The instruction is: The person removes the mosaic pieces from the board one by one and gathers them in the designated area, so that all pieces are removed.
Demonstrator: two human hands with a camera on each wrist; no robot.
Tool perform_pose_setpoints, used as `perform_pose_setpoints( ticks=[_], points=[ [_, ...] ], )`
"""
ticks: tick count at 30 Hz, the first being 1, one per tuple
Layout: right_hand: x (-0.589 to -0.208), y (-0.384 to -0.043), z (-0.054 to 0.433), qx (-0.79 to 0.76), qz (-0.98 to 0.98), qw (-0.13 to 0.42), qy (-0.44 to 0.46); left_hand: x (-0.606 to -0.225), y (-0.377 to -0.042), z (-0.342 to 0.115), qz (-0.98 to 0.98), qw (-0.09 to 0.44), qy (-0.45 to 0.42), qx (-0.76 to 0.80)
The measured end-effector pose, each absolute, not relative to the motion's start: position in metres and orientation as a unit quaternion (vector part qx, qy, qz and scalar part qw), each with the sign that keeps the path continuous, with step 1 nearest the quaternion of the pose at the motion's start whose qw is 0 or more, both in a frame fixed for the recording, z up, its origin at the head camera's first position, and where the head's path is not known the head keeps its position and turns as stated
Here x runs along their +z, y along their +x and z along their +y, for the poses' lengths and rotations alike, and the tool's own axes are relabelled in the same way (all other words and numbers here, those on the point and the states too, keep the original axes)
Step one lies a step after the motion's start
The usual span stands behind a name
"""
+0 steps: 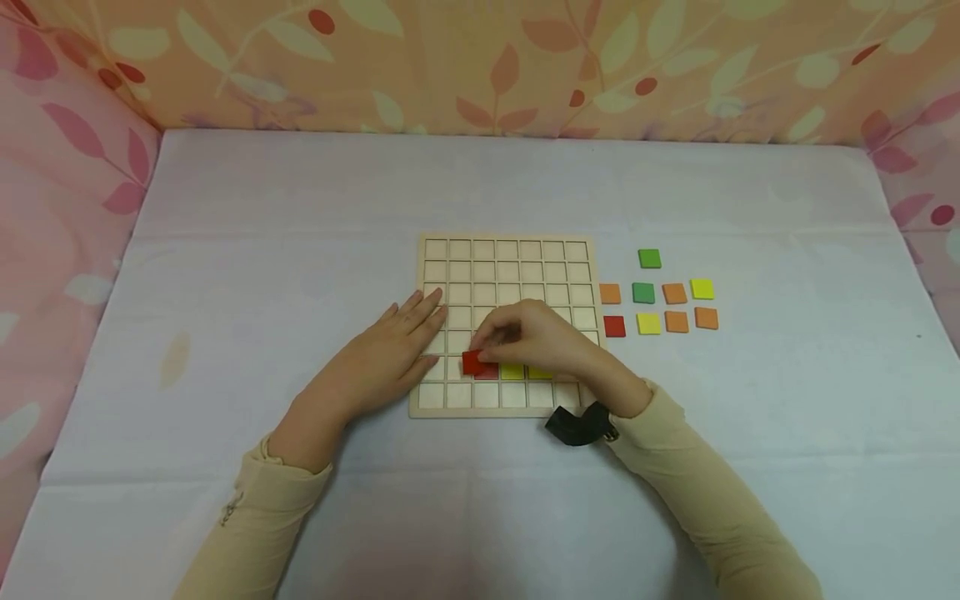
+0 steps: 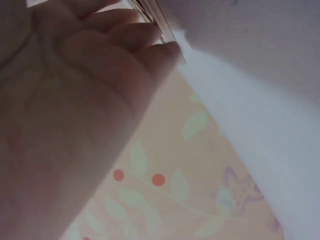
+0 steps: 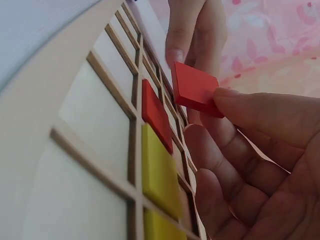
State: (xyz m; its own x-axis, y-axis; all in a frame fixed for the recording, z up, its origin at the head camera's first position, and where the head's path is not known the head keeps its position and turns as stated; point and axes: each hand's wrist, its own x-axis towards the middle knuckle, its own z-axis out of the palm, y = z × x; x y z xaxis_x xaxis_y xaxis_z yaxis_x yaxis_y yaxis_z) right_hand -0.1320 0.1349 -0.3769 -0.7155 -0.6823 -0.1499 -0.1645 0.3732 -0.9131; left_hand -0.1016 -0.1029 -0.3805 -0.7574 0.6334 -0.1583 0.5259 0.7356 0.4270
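A pale wooden grid board lies on the white cloth. My right hand pinches a red square tile between thumb and fingers, held just above the board. Beneath and beside it, one row of the grid holds another red tile and two yellow tiles. Flat along the board's left edge rests my left hand, its fingers straight and touching the frame. In the left wrist view, that hand's palm shows with the fingertips at the board's edge.
Right of the board lie loose tiles: a red tile, green tiles, yellow tiles and several orange tiles. A black strap sits at the right wrist. Patterned fabric walls surround the white table cloth.
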Motion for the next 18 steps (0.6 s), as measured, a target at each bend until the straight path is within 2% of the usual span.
perform_pose_setpoints(
  ticks=[5, 18],
  points=[
    [-0.376, -0.129, 0.149, -0.492, 0.792, 0.265, -0.245, -0.379, -0.102, -0.099, 0.913, 0.135, 0.332, 0.197],
    [-0.375, -0.115, 0.199, -0.492, 0.818, 0.24, -0.176, -0.379, -0.1, -0.099, 0.912, 0.14, 0.335, 0.19]
  ],
)
